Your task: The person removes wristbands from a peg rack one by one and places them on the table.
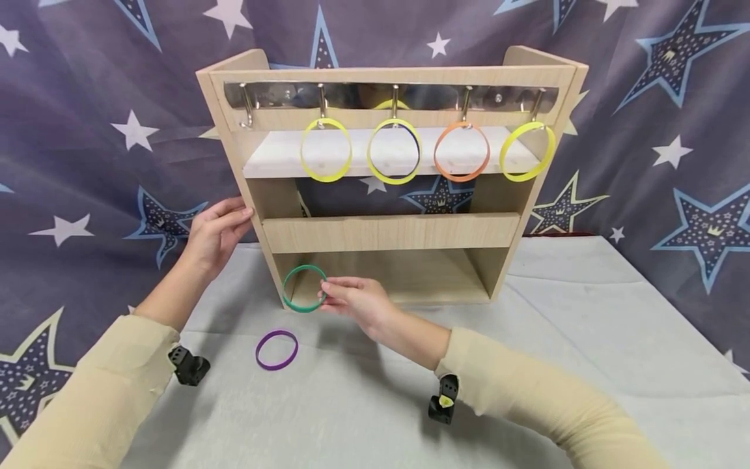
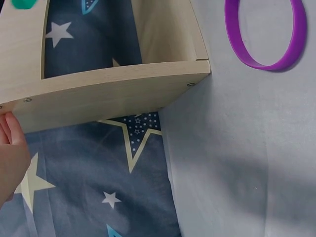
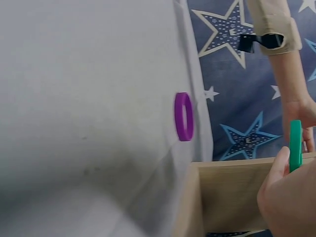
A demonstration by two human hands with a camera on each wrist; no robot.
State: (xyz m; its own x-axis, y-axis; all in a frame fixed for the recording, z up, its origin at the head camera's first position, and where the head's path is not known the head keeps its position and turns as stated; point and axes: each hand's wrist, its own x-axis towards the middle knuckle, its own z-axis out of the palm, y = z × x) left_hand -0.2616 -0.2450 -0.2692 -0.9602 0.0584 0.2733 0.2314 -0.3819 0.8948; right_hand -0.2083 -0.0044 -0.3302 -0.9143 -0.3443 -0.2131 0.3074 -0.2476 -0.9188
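My right hand (image 1: pixel 362 301) pinches a green wristband (image 1: pixel 305 288) by its right edge, in front of the lower left of a wooden shelf unit (image 1: pixel 389 233). In the right wrist view the green wristband (image 3: pixel 295 145) appears edge-on beside the thumb. My left hand (image 1: pixel 218 231) rests its fingertips against the unit's left side panel, with the fingers fairly straight. On the cloth in front of the unit lies a purple wristband (image 1: pixel 277 350). Along the metal rail hang yellow wristbands (image 1: pixel 326 177) and an orange wristband (image 1: pixel 461 177); the leftmost hook (image 1: pixel 247 111) carries nothing.
A white shelf board (image 1: pixel 375 170) lies behind the hanging bands. Below it a wooden crossbar (image 1: pixel 389 233) spans the unit. Grey-white cloth (image 1: pixel 586 365) covers the table, and a star-patterned curtain (image 1: pixel 668 215) hangs behind. A dark band shows inside the second yellow one.
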